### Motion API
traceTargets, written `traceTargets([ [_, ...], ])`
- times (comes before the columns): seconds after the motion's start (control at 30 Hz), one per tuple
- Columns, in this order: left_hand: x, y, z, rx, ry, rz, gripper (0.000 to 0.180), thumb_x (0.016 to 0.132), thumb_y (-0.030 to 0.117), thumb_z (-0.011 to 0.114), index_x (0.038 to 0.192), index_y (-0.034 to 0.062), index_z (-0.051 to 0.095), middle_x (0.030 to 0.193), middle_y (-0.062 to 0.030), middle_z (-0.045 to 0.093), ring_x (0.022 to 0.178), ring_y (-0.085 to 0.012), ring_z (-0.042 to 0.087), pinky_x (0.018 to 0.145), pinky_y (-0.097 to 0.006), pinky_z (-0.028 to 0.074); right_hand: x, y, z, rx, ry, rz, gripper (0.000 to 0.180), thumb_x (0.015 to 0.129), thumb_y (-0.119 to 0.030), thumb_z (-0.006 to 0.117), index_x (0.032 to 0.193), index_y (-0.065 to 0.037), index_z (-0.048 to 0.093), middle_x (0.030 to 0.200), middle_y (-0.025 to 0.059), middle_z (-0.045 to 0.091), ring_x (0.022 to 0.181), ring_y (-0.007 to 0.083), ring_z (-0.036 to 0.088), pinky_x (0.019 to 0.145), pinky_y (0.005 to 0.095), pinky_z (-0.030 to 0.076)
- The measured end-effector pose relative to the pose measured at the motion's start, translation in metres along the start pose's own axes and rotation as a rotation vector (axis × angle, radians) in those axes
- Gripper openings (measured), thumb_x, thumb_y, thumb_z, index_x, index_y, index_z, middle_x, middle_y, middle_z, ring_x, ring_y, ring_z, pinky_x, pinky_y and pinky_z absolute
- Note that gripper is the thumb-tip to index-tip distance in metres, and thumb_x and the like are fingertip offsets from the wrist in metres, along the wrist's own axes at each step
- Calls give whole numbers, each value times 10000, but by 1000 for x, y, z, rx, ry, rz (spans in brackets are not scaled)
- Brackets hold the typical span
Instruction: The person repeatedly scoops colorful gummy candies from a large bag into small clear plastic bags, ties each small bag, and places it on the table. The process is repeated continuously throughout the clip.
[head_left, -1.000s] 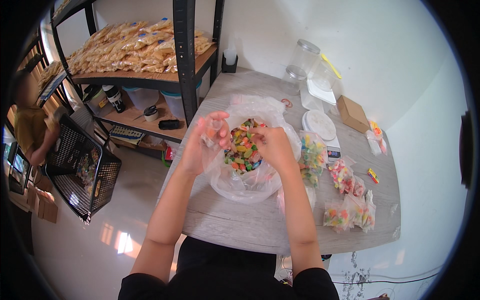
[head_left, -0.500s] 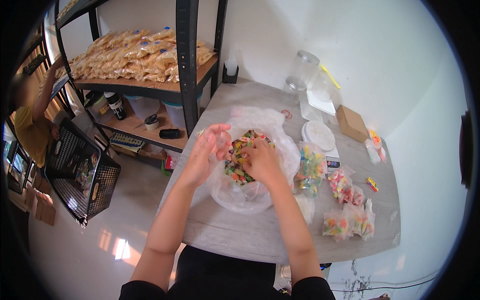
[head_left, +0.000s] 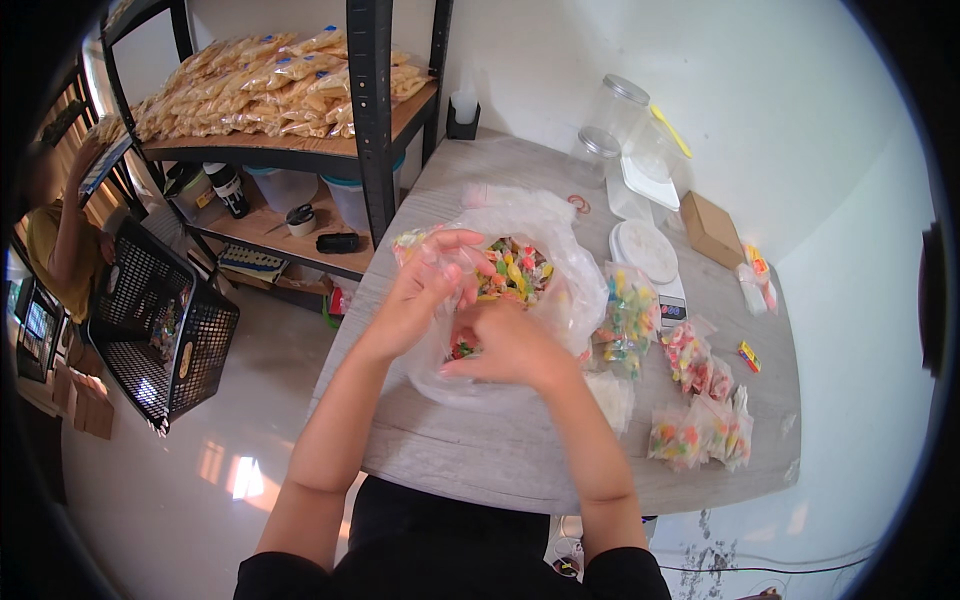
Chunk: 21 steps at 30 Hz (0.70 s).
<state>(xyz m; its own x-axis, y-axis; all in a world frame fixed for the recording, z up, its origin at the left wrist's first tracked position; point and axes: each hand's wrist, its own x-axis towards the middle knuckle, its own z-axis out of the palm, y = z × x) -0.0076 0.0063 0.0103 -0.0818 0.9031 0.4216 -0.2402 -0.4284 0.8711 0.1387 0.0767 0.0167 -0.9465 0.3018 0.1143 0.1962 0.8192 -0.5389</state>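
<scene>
A large translucent plastic bag (head_left: 578, 290) stands with its mouth spread wide on the table, wrapped candies (head_left: 518, 268) in many colours inside. Over its left side, my left hand (head_left: 415, 295) is closed with curled fingers. Clear film shows between those fingers, and a colourful patch of candies sticks out behind them; it looks like a small clear plastic bag. My right hand (head_left: 505, 340) is over the near part of the big bag, its fingers bent toward the left hand. What its fingertips hold, if anything, is hidden.
Right of the big bag lie packed candy bags (head_left: 628, 312), more small bags (head_left: 700, 435) and a kitchen scale (head_left: 672, 308). Clear jars (head_left: 615, 105) and a cardboard box (head_left: 712, 230) stand farther back. At left are a loaded shelf (head_left: 270, 148), a black basket (head_left: 165, 325) and another person (head_left: 62, 240).
My right hand has drawn back toward me from the candies and bent toward the left hand. My left hand has shifted slightly right, and more of the colourful patch behind it shows.
</scene>
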Motion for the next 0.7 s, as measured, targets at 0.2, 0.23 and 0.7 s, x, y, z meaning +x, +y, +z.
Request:
traceTargets([
  [0.2, 0, -2, 6, -137, 21, -189, 707, 892, 624, 351, 1290, 42, 406, 835, -10, 458, 682, -103, 400, 615, -231, 355, 3, -1, 16, 114, -19, 107, 242, 701, -199, 717, 787, 10, 630, 728, 148, 623, 710, 304, 615, 667, 375, 474],
  [0.23, 0, -2, 4, -239, 4, -184, 690, 899, 614, 335, 1280, 44, 413, 824, -10, 445, 684, -103, 397, 613, -230, 347, 2, 1, 13, 58, 44, 142, 220, 704, -173, 706, 794, 13, 629, 740, 154, 626, 720, 308, 616, 672, 378, 474],
  [0.7, 0, -14, -11, 31, 121, -336, 475, 949, 489, 323, 1102, 84, 519, 922, -30, 520, 868, -127, 456, 771, -272, 359, -6, 5, 4, -381, -9, 419, 220, 612, -108, 743, 781, -4, 649, 793, 156, 638, 809, 315, 624, 712, 402, 499],
])
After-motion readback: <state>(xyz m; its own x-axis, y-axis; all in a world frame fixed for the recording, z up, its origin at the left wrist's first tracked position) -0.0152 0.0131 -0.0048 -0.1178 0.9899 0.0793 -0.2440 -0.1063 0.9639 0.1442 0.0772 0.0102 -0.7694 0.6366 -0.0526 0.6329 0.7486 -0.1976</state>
